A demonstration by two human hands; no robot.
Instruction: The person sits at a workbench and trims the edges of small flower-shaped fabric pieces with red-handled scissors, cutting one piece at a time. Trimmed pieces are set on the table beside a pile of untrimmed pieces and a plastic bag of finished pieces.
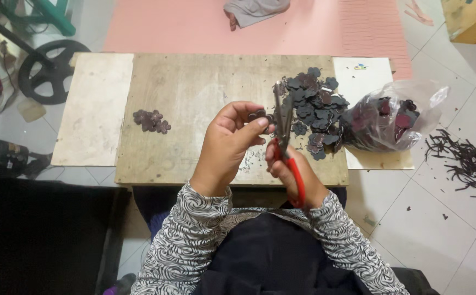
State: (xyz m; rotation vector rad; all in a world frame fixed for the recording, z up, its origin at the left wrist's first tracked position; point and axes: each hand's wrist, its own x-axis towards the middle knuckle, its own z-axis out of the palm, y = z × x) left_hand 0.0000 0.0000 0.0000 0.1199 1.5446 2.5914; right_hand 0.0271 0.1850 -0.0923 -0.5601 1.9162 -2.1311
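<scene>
— What have your hands got right now?

— My left hand (232, 139) is pinched shut on a small dark flower-shaped piece (260, 115), thumb and fingertips clamped on it. My right hand (292, 172) is closed round the red handles of the scissors (284, 131), blades pointing up and away, just beside that piece.

— And around them?

— Both hover over the wooden table (194, 98). Just past the blades lies a big heap of the same dark cutouts (314, 106), spilling from a clear plastic bag (396, 117) on the right. A smaller cluster of pieces (151, 121) sits well apart on the left. Dark trimmed strips (465, 161) are scattered on the tiled floor (413, 218) to the right.
</scene>
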